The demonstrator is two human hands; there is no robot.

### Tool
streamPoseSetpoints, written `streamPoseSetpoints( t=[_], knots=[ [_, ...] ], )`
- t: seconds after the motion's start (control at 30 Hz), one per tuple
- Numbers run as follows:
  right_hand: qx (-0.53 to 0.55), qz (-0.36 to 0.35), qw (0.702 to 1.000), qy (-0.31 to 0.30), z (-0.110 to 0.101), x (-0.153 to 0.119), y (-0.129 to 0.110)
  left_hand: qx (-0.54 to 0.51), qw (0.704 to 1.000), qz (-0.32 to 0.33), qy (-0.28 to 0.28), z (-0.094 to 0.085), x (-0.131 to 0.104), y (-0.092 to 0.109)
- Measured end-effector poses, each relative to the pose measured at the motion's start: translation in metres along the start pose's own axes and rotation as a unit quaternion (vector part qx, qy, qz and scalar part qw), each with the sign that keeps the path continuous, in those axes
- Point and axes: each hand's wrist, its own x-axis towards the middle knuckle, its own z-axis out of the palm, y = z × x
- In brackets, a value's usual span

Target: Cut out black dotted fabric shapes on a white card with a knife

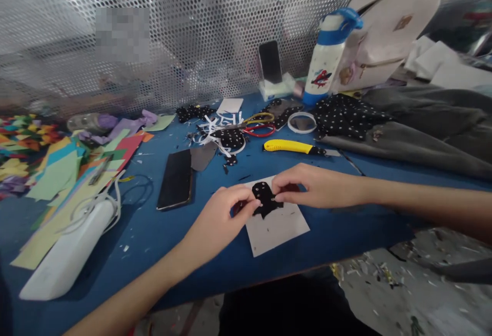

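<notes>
A small black polka-dot fabric piece (pixel 263 192) lies on a white square card (pixel 274 231) near the table's front edge. My left hand (pixel 228 210) pinches the fabric's left edge between thumb and forefinger. From the other side, my right hand (pixel 303 186) has its fingertips closed on the right edge of the same piece. Behind my hands lies a yellow utility knife (pixel 288 146) with its blade pointing right. Scissors with red and yellow handles (pixel 260 129) rest among white paper strips and dotted scraps. My fingertips hide parts of the fabric's edges.
A dark phone (pixel 175 180) lies left of my hands. Further left are a white glue gun-like device or power strip (pixel 69 251) and coloured paper (pixel 65 172). A bottle (pixel 325 59), a backpack (pixel 395 28) and dark cloth (pixel 423 126) occupy the back right.
</notes>
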Motion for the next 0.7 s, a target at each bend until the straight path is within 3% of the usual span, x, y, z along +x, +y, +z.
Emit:
streamPoseSetpoints(
  t=[0.33, 0.7],
  knots=[
    [-0.146, -0.088, 0.981, -0.089, -0.005, 0.016, 0.000, 0.034, 0.998, 0.022, -0.039, 0.019, -0.013, 0.003],
    [-0.158, -0.121, 0.977, -0.077, 0.000, 0.017, 0.012, 0.073, 0.995, 0.048, -0.043, 0.024, -0.007, 0.000]
  ],
)
